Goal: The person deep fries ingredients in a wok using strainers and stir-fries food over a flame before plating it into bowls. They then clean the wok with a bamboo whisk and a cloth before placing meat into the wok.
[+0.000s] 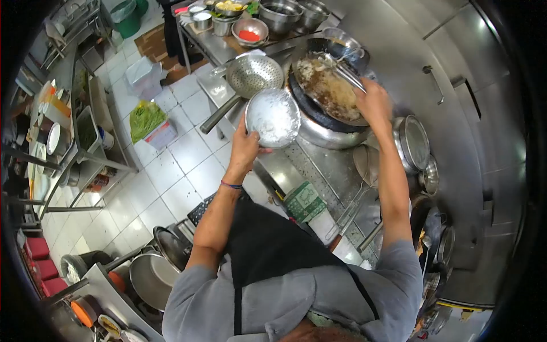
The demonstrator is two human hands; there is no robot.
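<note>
- Currently, my left hand (245,147) supports the metal bowl (249,106), loaded with white powder (273,118); the thumb presses at the rim, and the other fingers are partly hidden beneath.
- My right hand (373,102) has its fingers curled tightly around the metal tongs (348,74), which extend over the wok (310,47).
- The wok contains brown, frothy liquid (336,94), with pale pieces near the tongs' tips.
- The powder bowl is left of the wok, overlapping the perforated strainer (254,74) in view.
- Beyond, a smaller bowl (250,24) contains red contents.
- On the floor, a white box (161,135) contains leafy greens (149,121).
</note>
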